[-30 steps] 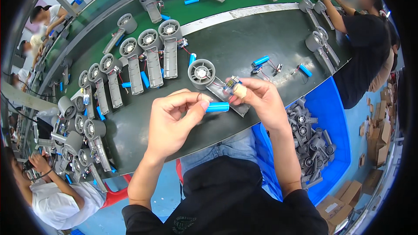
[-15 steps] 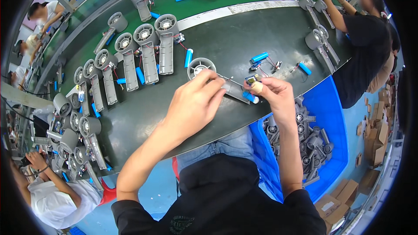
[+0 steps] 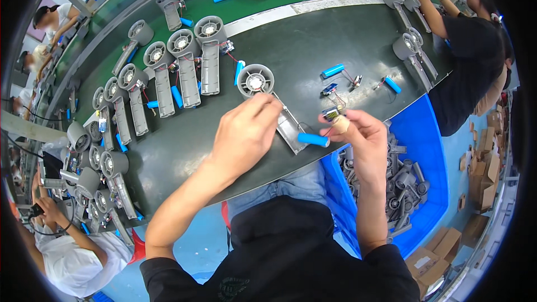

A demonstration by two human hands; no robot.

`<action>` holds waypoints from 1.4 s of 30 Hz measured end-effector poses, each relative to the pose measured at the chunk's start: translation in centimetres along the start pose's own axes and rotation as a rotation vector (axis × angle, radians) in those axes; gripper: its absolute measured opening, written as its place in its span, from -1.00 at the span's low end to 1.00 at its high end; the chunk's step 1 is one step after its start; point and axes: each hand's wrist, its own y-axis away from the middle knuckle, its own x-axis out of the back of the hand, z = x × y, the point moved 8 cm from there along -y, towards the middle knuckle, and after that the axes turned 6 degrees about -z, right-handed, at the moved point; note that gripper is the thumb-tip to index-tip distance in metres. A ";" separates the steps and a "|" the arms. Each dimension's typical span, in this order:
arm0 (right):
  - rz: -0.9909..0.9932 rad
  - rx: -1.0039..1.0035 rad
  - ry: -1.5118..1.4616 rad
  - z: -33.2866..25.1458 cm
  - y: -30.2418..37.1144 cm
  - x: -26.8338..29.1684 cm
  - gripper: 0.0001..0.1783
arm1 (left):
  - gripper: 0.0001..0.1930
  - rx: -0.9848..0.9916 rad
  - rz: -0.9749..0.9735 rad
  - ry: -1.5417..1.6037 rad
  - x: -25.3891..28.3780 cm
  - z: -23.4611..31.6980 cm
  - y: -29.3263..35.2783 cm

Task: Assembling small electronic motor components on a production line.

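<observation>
Rows of grey fan housings (image 3: 180, 70) fill the upper left of the dark table (image 3: 313, 45); a blue bin (image 3: 425, 151) of grey parts sits at lower right. At centre, the left hand (image 3: 243, 134) bends down, fingers pinching the grey fan unit (image 3: 268, 98). Just right, the right hand (image 3: 361, 134) grips a small circuit board (image 3: 331, 114), with the blue battery cell (image 3: 313, 139) dangling below.

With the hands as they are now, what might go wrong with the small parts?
1. The thin wires between the blue cell and the small board in the right hand may tear if pulled.
2. The cell hangs over the table edge and might drop into the blue bin.
3. The left hand could nudge the grey fan housing.
</observation>
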 end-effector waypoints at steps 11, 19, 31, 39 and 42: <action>0.248 0.143 0.340 -1.9 -0.4 1.8 -0.73 | -0.84 0.232 0.224 0.470 1.2 -4.1 1.1; 0.070 -0.154 0.146 4.2 -0.5 -5.0 -0.70 | -0.84 0.146 0.249 0.419 0.8 -3.1 1.4; 0.135 0.278 0.549 2.9 -1.4 -6.2 -0.68 | -0.85 0.173 0.252 0.477 0.6 -3.0 1.5; 0.151 0.345 0.702 2.1 -0.9 -6.8 -0.61 | -0.82 0.106 0.299 0.418 0.7 -2.5 1.5; 0.128 0.435 0.665 1.9 -0.8 -6.8 -0.58 | -0.82 0.096 0.299 0.418 0.7 -2.3 1.5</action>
